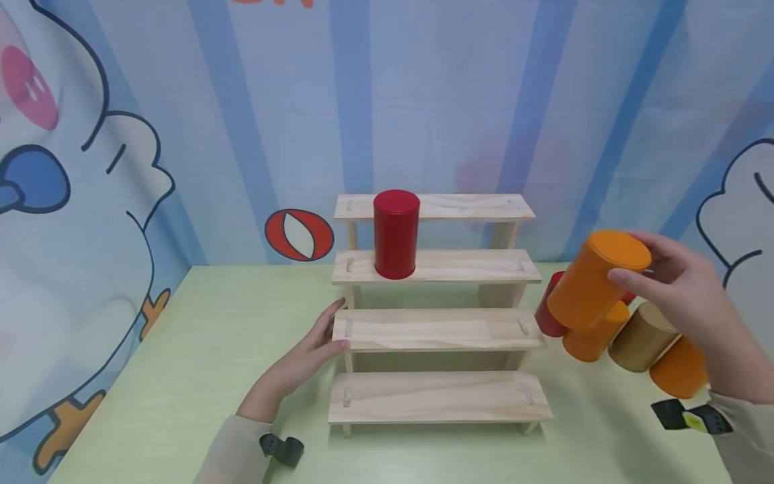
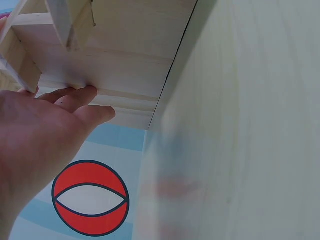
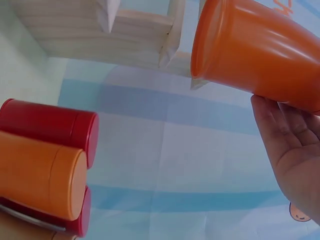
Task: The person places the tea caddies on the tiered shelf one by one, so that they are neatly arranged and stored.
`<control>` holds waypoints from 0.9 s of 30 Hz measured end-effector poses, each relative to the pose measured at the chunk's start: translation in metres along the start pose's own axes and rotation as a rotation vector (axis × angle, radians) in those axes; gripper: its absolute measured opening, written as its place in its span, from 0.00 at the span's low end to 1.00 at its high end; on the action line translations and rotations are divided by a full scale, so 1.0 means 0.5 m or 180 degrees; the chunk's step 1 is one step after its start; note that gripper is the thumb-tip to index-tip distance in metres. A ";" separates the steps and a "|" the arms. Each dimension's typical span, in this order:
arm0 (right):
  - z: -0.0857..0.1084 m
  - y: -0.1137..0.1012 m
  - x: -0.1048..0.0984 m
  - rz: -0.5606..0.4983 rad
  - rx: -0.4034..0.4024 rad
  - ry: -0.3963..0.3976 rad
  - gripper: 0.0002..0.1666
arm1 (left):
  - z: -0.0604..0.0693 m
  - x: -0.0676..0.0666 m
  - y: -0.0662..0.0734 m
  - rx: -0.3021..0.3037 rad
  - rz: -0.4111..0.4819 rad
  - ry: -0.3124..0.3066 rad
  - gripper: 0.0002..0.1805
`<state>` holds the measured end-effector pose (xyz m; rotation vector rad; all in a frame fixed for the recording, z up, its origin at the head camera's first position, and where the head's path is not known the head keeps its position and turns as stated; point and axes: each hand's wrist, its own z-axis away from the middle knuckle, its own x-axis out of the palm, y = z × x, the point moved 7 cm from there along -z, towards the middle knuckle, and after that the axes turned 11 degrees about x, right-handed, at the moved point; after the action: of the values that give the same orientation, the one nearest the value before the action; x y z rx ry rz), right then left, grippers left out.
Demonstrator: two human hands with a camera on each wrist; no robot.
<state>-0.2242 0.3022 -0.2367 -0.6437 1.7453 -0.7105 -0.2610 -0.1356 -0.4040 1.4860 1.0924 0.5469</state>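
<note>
My right hand [image 1: 689,282] grips an orange cylindrical canister [image 1: 595,279], held tilted in the air to the right of a stepped wooden stand [image 1: 438,329]. In the right wrist view the fingers lie against the side of this canister [image 3: 260,50]. My left hand [image 1: 305,353] rests against the stand's left side, its thumb at the end of a middle step. Its fingers [image 2: 75,100] look fairly straight and touch the wood in the left wrist view. A red canister [image 1: 396,235] stands upright on the second step from the top, near its left end.
Several canisters lie on the green table [image 1: 242,323] right of the stand: a red one [image 3: 50,127], an orange one [image 1: 592,336], a gold one [image 1: 643,336] and another orange one [image 1: 680,370]. Behind the stand hangs a blue striped cartoon backdrop [image 1: 435,101].
</note>
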 end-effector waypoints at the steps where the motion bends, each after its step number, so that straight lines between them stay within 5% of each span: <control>1: -0.002 -0.004 0.002 -0.0022 -0.0011 -0.0011 0.36 | 0.000 0.000 -0.001 -0.0004 -0.0003 0.0003 0.42; 19: -0.044 -0.077 0.056 -0.0317 0.0237 -0.0356 0.37 | 0.001 -0.003 -0.004 -0.0009 -0.0006 0.0004 0.41; 27: -0.073 -0.119 0.083 -0.0362 0.0022 -0.0367 0.35 | 0.001 -0.002 -0.006 0.0016 0.0040 -0.0032 0.42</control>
<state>-0.2660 0.2375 -0.2110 -0.7693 1.6096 -0.7425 -0.2622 -0.1370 -0.4067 1.4995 1.0778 0.5453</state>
